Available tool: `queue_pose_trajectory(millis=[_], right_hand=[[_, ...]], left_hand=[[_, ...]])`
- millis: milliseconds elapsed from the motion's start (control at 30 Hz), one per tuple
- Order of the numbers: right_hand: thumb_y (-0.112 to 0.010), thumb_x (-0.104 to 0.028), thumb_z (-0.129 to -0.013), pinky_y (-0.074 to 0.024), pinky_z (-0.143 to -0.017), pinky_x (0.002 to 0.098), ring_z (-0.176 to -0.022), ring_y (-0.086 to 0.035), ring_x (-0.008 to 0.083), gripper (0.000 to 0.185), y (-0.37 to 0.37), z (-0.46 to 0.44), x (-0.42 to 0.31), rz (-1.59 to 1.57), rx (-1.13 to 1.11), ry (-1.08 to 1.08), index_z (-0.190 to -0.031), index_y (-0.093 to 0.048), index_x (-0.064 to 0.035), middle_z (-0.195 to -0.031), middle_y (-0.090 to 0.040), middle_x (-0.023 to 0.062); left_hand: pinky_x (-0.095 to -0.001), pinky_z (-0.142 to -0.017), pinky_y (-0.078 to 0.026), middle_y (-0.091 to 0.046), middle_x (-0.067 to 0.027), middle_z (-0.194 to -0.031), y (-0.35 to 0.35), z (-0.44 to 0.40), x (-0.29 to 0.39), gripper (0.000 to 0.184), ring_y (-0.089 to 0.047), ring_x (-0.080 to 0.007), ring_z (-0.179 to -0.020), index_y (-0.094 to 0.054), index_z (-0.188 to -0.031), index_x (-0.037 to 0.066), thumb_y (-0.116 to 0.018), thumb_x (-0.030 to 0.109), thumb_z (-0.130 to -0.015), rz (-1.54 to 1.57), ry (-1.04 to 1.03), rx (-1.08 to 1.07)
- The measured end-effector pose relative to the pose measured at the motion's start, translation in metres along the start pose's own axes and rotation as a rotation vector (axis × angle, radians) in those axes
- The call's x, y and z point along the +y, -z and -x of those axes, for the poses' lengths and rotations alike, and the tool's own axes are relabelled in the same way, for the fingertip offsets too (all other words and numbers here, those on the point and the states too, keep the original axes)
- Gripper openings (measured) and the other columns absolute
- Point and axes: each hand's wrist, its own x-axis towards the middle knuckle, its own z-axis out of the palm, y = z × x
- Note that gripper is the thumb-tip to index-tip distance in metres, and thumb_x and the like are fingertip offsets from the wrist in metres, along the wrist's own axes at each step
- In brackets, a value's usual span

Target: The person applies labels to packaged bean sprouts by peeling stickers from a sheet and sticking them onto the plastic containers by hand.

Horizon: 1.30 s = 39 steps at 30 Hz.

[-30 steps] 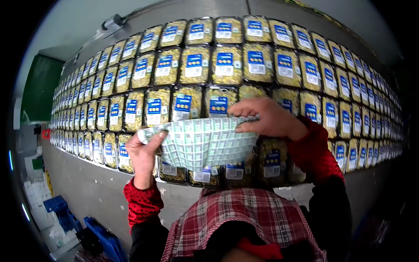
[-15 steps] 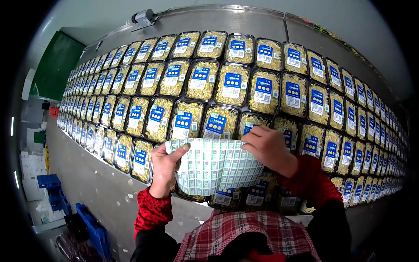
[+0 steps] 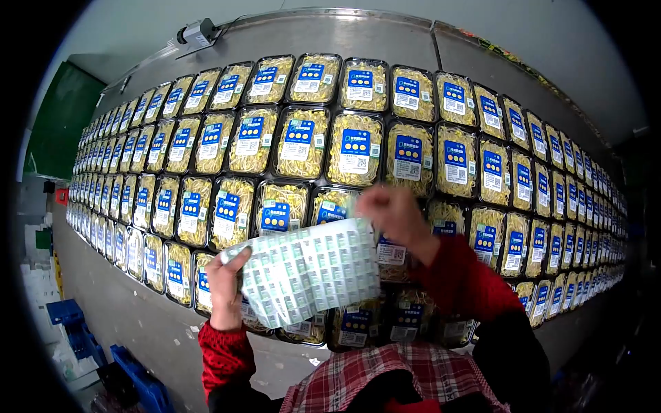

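My left hand (image 3: 227,286) grips the left edge of a sheet of small green-and-white stickers (image 3: 310,272), thumb on top. The sheet is tilted and slightly bent over the packs beneath. My right hand (image 3: 396,217), blurred by motion, is pinched just above the sheet's upper right corner. A small pale green sticker seems to be at its fingertips, though the blur hides its outline. Below and around the hands lie black trays of bean sprouts with blue-and-white labels, such as this pack (image 3: 354,148). Several packs also bear a small green sticker.
Long rows of sprout packs cover the metal table (image 3: 344,34) to both sides. A grey device (image 3: 196,33) with a cable sits at the back edge. Blue crates (image 3: 141,378) stand on the floor at lower left, and a green panel (image 3: 62,120) is at far left.
The sheet has shifted left and tilted, its right side raised. My right hand has come off its top edge, moving left and slightly up. The camera view has shifted slightly.
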Motion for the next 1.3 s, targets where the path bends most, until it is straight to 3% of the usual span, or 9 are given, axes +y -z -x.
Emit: queue_pose_trajectory(millis=[67, 233, 500, 633, 733, 833, 967, 1100, 1300], right_hand=[[-0.069, -0.018, -0.078, -0.0359, -0.038, 0.0238, -0.045, -0.051, 0.0088, 0.020, 0.022, -0.053, 0.021, -0.273, 0.245, -0.291, -0.070, -0.067, 0.0001, -0.059, -0.062, 0.0049], [-0.069, -0.014, -0.072, -0.0324, -0.037, 0.0275, -0.042, -0.048, 0.0115, 0.020, 0.027, -0.117, 0.070, -0.327, 0.523, -0.351, -0.067, -0.067, 0.0053, -0.055, -0.058, 0.0061], [-0.066, -0.016, -0.064, -0.0445, -0.051, 0.0364, -0.047, -0.059, 0.0226, 0.022, -0.007, -0.148, 0.066, 0.036, 0.502, -0.304, -0.059, -0.065, 0.0059, -0.054, -0.061, 0.0164], [-0.070, -0.016, -0.066, -0.0416, -0.044, 0.0340, -0.044, -0.054, 0.0194, 0.020, -0.017, -0.157, 0.092, 0.171, 0.537, -0.268, -0.063, -0.067, 0.0032, -0.049, -0.057, 0.0102], [-0.073, -0.019, -0.065, -0.0494, -0.057, 0.0404, -0.057, -0.064, 0.0315, 0.024, -0.027, -0.159, 0.082, 0.391, 0.564, -0.296, -0.064, -0.068, 0.0036, -0.056, -0.062, 0.0184], [-0.071, -0.021, -0.068, -0.0522, -0.076, 0.0478, -0.089, -0.063, 0.0406, 0.029, -0.003, -0.157, 0.058, 0.748, 0.339, -0.413, -0.085, -0.069, 0.0018, -0.091, -0.065, 0.0254], [-0.078, -0.024, -0.072, -0.0469, -0.053, 0.0256, -0.056, -0.059, 0.0107, 0.030, 0.076, -0.114, 0.072, 0.248, 0.497, -0.321, -0.076, -0.071, 0.0049, -0.064, -0.066, 0.0068], [-0.076, -0.017, -0.072, -0.0477, -0.055, 0.0278, -0.057, -0.060, 0.0122, 0.022, 0.087, -0.100, 0.093, 0.221, 0.636, -0.278, -0.076, -0.071, 0.0042, -0.068, -0.068, 0.0082], [-0.068, -0.017, -0.067, -0.0519, -0.065, 0.0430, -0.070, -0.064, 0.0351, 0.011, 0.069, -0.103, 0.100, 0.515, 0.671, -0.294, -0.065, -0.068, -0.0059, -0.069, -0.066, 0.0150]], left_hand=[[-0.0278, -0.064, -0.052, -0.069, -0.0121, -0.084, 0.005, 0.007, 0.009, 0.014, -0.065, -0.0161, -0.068, -0.066, -0.091, -0.007, -0.069, -0.003, -0.078, 0.078, -0.018, 0.024], [-0.0273, -0.065, -0.052, -0.070, -0.0116, -0.085, 0.012, 0.014, 0.000, 0.012, -0.066, -0.0155, -0.069, -0.068, -0.090, -0.005, -0.070, -0.003, -0.078, 0.096, -0.045, -0.019], [-0.0268, -0.066, -0.052, -0.070, -0.0106, -0.085, 0.017, 0.020, -0.007, 0.013, -0.066, -0.0146, -0.070, -0.068, -0.090, -0.004, -0.070, -0.005, -0.077, 0.122, -0.046, -0.023], [-0.0274, -0.066, -0.051, -0.069, -0.0104, -0.085, 0.018, 0.023, -0.008, 0.014, -0.065, -0.0153, -0.069, -0.067, -0.091, -0.004, -0.070, -0.001, -0.078, 0.113, -0.078, -0.022], [-0.0271, -0.066, -0.051, -0.069, -0.0098, -0.084, 0.016, 0.026, -0.005, 0.014, -0.065, -0.0149, -0.069, -0.066, -0.091, -0.004, -0.070, -0.001, -0.078, 0.095, -0.072, -0.012], [-0.0259, -0.065, -0.050, -0.069, -0.0084, -0.081, 0.008, 0.033, 0.004, 0.012, -0.063, -0.0128, -0.067, -0.067, -0.089, -0.004, -0.070, -0.004, -0.077, 0.084, -0.081, 0.026], [-0.0257, -0.065, -0.050, -0.070, -0.0091, -0.083, 0.010, 0.036, 0.001, 0.011, -0.064, -0.0129, -0.067, -0.067, -0.088, -0.004, -0.070, -0.004, -0.077, 0.124, -0.094, -0.012], [-0.0257, -0.065, -0.050, -0.070, -0.0093, -0.083, -0.003, 0.034, -0.001, 0.013, -0.064, -0.0127, -0.067, -0.068, -0.089, -0.004, -0.072, -0.003, -0.076, 0.120, -0.100, -0.051], [-0.0258, -0.065, -0.050, -0.070, -0.0091, -0.083, -0.011, 0.038, 0.008, 0.015, -0.063, -0.0129, -0.067, -0.068, -0.089, -0.004, -0.073, -0.003, -0.075, 0.103, -0.142, -0.087]])
